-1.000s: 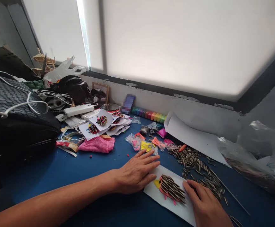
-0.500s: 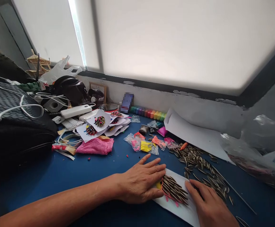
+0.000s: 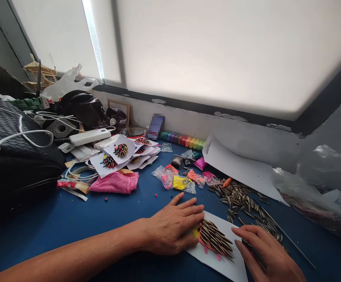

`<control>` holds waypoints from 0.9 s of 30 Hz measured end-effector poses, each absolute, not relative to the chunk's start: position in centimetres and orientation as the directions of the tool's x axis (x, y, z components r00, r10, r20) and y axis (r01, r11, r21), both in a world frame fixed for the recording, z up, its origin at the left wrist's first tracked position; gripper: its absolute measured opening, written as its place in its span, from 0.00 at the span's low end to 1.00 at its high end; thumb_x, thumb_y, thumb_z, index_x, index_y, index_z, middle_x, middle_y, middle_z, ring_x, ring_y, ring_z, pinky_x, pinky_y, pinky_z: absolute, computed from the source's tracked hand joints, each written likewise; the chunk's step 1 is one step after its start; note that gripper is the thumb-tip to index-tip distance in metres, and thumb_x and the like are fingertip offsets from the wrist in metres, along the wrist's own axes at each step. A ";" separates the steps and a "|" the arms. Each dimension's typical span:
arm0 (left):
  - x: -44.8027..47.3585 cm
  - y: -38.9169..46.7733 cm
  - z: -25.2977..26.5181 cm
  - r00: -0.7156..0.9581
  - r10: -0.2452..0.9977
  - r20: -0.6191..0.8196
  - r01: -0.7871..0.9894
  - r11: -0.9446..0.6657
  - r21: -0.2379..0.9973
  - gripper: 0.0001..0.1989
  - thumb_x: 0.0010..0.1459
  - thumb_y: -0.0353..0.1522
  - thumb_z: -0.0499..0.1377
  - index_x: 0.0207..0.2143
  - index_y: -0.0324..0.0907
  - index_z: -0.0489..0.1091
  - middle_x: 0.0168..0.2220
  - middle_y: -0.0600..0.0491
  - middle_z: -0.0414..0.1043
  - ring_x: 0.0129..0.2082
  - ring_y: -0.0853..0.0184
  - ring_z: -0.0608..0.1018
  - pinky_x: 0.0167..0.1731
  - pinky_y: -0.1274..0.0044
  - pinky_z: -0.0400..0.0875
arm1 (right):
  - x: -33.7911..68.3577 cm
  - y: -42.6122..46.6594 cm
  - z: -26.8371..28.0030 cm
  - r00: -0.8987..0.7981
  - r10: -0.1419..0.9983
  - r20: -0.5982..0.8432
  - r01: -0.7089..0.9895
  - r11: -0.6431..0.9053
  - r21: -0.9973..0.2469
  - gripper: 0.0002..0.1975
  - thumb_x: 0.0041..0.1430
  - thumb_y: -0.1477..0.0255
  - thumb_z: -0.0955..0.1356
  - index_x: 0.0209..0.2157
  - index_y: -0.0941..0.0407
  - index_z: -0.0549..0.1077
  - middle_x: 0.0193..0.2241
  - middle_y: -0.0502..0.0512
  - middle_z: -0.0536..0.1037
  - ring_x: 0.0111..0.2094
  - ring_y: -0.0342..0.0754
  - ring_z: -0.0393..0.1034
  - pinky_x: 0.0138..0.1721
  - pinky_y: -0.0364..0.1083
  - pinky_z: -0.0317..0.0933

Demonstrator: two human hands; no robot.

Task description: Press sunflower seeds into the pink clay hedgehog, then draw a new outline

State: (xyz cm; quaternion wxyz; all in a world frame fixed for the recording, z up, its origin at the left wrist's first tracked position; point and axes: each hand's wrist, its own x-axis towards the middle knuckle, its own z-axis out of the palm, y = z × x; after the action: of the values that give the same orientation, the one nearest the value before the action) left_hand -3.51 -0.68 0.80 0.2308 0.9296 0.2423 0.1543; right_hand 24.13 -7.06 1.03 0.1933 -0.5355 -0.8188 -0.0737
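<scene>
A white paper card (image 3: 235, 268) lies on the blue table, bearing a hedgehog-like figure with a yellow head, a coral-edged body and pink feet. Striped sunflower seeds (image 3: 215, 237) stand in its back as overlapping spines. My left hand (image 3: 173, 227) rests flat on the card's left part, fingers spread, partly covering the yellow head. At the card's right edge is my right hand (image 3: 271, 252), its thumb and forefinger tips apart, nothing seen between them. Its palm side is hidden. Loose sunflower seeds (image 3: 243, 201) lie scattered beyond that hand.
Clay packets (image 3: 180, 183), a pink cloth (image 3: 116, 183) and finished seed-figure cards (image 3: 121, 150) lie farther back. White sheets (image 3: 235, 168) lean by the wall. A thin rod (image 3: 293, 239) and a clear plastic bag (image 3: 317, 196) are at right, a black woven bag (image 3: 17, 145) at left.
My right hand has shifted slightly right, and its thumb and forefinger now show apart. My left hand stays on the card, its thumb drawn in from the figure. The view has shifted slightly.
</scene>
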 end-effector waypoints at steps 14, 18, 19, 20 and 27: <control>-3.6 -0.6 0.7 0.828 0.517 0.216 0.364 -0.789 0.495 0.26 0.66 0.36 0.49 0.65 0.43 0.54 0.65 0.48 0.56 0.66 0.54 0.54 0.64 0.56 0.41 | 19.3 -2.0 3.5 -0.485 0.863 0.142 0.845 0.504 -0.175 0.14 0.65 0.71 0.61 0.34 0.50 0.78 0.30 0.53 0.77 0.32 0.46 0.74 0.32 0.43 0.67; -3.6 -0.7 0.7 0.822 0.522 0.229 0.363 -0.789 0.497 0.24 0.66 0.35 0.49 0.64 0.43 0.55 0.64 0.48 0.57 0.66 0.54 0.55 0.64 0.56 0.41 | 18.7 -1.5 3.7 -0.487 0.872 0.050 0.859 0.489 -0.153 0.16 0.66 0.71 0.60 0.31 0.50 0.77 0.29 0.52 0.76 0.32 0.47 0.73 0.33 0.43 0.66; -3.6 -0.7 0.7 0.821 0.522 0.229 0.362 -0.788 0.498 0.24 0.66 0.35 0.49 0.63 0.42 0.56 0.64 0.48 0.57 0.66 0.54 0.55 0.64 0.56 0.41 | 18.4 -1.4 3.8 -0.481 0.876 0.026 0.866 0.479 -0.142 0.15 0.65 0.71 0.61 0.30 0.50 0.77 0.29 0.52 0.76 0.33 0.47 0.73 0.33 0.43 0.66; -3.6 -0.7 0.7 0.822 0.522 0.228 0.361 -0.787 0.501 0.24 0.66 0.35 0.49 0.63 0.42 0.56 0.64 0.47 0.57 0.66 0.54 0.55 0.64 0.56 0.40 | 18.1 -1.4 4.0 -0.472 0.881 0.004 0.874 0.469 -0.132 0.15 0.64 0.72 0.61 0.29 0.50 0.77 0.29 0.51 0.76 0.33 0.47 0.73 0.33 0.43 0.66; -3.6 -0.7 0.6 0.828 0.521 0.206 0.366 -0.781 0.506 0.23 0.67 0.35 0.48 0.63 0.41 0.56 0.64 0.47 0.58 0.66 0.54 0.54 0.65 0.56 0.37 | 16.6 -0.9 5.1 -0.375 0.919 -0.126 0.926 0.364 -0.104 0.10 0.60 0.76 0.64 0.27 0.53 0.75 0.30 0.51 0.77 0.35 0.48 0.73 0.36 0.44 0.65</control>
State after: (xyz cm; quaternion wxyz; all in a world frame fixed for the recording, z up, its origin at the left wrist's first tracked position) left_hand -3.55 -0.68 0.62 0.2285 0.9283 0.2390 0.1700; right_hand 16.62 -0.85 5.12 -0.0230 -0.5586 -0.8254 0.0786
